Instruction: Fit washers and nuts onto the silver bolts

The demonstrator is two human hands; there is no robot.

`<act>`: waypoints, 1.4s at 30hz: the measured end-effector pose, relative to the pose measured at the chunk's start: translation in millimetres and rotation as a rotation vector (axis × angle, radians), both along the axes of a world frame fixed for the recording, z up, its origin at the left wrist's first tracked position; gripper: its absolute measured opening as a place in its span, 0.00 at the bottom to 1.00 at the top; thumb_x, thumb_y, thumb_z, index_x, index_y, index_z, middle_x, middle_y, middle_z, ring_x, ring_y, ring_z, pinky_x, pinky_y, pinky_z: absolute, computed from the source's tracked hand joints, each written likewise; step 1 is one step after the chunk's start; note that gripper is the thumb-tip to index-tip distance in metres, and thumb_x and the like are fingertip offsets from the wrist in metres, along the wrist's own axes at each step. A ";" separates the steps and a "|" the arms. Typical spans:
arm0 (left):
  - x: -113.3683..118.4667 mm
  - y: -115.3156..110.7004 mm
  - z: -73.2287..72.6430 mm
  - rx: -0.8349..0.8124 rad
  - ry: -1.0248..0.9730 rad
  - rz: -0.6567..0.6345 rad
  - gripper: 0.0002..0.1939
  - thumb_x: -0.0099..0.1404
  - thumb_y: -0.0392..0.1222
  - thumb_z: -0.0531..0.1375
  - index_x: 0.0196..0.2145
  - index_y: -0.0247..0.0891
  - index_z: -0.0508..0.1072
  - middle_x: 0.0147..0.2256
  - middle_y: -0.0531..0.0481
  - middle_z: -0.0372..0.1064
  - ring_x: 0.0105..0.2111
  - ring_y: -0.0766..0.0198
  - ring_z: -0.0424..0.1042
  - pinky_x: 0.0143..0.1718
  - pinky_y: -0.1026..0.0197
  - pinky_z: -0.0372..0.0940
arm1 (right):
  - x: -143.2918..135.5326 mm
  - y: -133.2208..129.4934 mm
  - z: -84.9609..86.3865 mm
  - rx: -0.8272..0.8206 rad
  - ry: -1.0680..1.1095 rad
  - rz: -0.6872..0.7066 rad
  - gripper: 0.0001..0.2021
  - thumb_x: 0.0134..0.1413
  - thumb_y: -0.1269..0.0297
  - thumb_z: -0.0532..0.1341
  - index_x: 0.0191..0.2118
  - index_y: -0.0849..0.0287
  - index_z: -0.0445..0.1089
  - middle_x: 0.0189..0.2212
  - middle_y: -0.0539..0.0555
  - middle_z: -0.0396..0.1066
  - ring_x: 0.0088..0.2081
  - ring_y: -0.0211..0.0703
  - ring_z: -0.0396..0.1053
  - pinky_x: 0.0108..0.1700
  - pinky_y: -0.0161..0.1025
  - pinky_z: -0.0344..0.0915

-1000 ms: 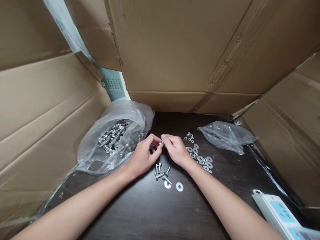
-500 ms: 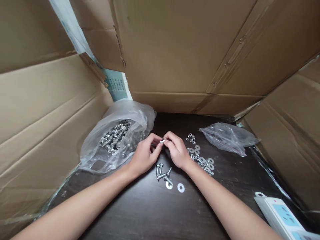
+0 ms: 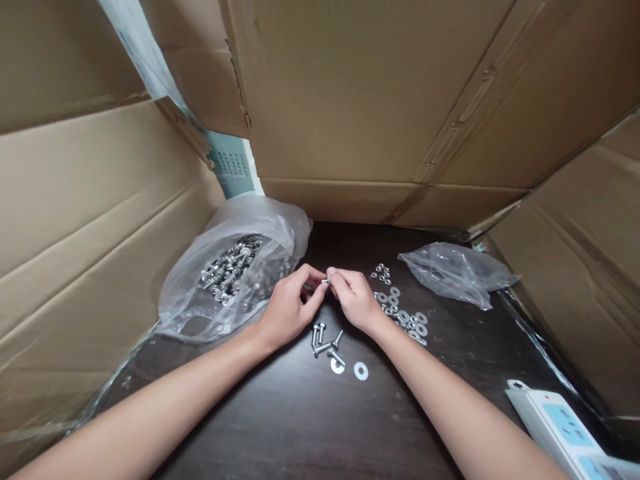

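My left hand point(image 3: 290, 308) and my right hand point(image 3: 356, 300) meet over the dark table, fingertips pinched on one small metal piece point(image 3: 325, 281). It looks like a bolt, though the fingers cover most of it. Just below the hands lie several loose bolts point(image 3: 323, 348). One flat washer point(image 3: 337, 366) sits partly under a bolt, and another washer point(image 3: 361, 371) is to its right. Beside my right hand are a small group of nuts point(image 3: 382, 273) and a pile of washers and hardware point(image 3: 403, 318).
An open plastic bag point(image 3: 175, 293) full of bolt assemblies is on the left. A flat clear bag point(image 3: 457, 270) lies at the back right. A white power strip point(image 3: 565, 427) is at the lower right. Cardboard walls point(image 3: 350, 100) enclose the table point(image 3: 280, 427).
The right hand's fingers have closed further around the small metal piece, covering more of it. The view has shifted slightly; the loose parts look unchanged.
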State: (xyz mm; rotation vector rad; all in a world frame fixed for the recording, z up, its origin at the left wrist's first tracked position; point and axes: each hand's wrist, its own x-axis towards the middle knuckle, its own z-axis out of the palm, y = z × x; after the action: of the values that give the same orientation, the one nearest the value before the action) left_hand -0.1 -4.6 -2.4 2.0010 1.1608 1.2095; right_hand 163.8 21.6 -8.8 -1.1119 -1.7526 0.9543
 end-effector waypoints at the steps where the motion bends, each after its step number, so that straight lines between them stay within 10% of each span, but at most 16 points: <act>1: 0.0 -0.1 0.0 0.005 -0.002 0.002 0.03 0.71 0.37 0.59 0.40 0.38 0.72 0.35 0.49 0.77 0.34 0.63 0.77 0.35 0.63 0.70 | -0.1 0.0 -0.3 -0.002 0.000 -0.003 0.25 0.68 0.49 0.51 0.20 0.55 0.55 0.19 0.47 0.54 0.23 0.38 0.53 0.28 0.39 0.50; 16: 0.9 -0.5 2.7 -0.037 -0.016 0.040 0.03 0.71 0.38 0.59 0.40 0.39 0.73 0.35 0.50 0.78 0.34 0.63 0.77 0.33 0.64 0.70 | 1.3 -3.1 5.7 0.058 0.018 0.005 0.09 0.61 0.63 0.53 0.29 0.54 0.60 0.25 0.49 0.62 0.30 0.43 0.62 0.33 0.39 0.58; 34: -0.2 -0.5 3.5 -0.018 -0.007 0.042 0.03 0.70 0.38 0.60 0.40 0.39 0.75 0.36 0.49 0.78 0.34 0.62 0.77 0.34 0.63 0.70 | -0.3 -0.6 2.8 0.001 -0.005 0.016 0.22 0.69 0.55 0.50 0.22 0.55 0.56 0.19 0.47 0.57 0.24 0.39 0.57 0.29 0.39 0.52; 42: 0.9 -0.2 5.9 -0.073 -0.045 0.075 0.03 0.70 0.39 0.60 0.39 0.38 0.74 0.34 0.50 0.78 0.31 0.63 0.76 0.31 0.64 0.69 | 0.9 -3.3 7.1 0.069 -0.002 -0.011 0.10 0.64 0.63 0.52 0.30 0.55 0.62 0.24 0.48 0.62 0.29 0.43 0.62 0.34 0.39 0.58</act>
State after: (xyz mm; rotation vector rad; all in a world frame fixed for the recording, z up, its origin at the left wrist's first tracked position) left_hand 0.8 -4.7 3.5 1.8832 1.2494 1.2246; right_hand 164.6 18.2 -1.7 -1.0774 -1.7661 0.8805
